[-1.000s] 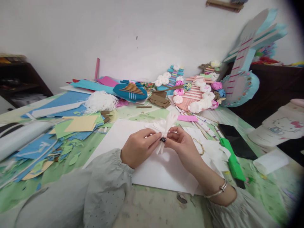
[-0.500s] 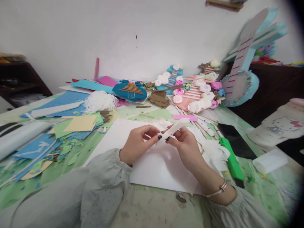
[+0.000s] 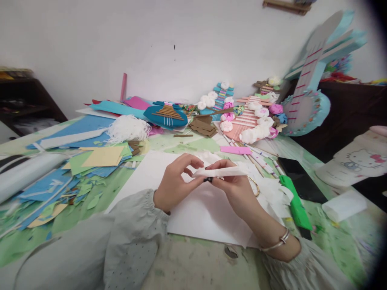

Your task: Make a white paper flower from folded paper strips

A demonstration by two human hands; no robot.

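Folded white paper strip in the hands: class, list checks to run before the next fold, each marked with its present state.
1. Folded white strip pinched by both hands: ok.
2. Left hand fingers on the strip's left end: ok.
3. Right hand under its middle: ok.
4. White sheet lies beneath the hands: ok.
5. Green cutter apart from the hands: ok.
6. Crease sharpness: cannot tell.

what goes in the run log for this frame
left hand: pinches white paper strip | right hand: pinches same strip | strip: level, above white sheet
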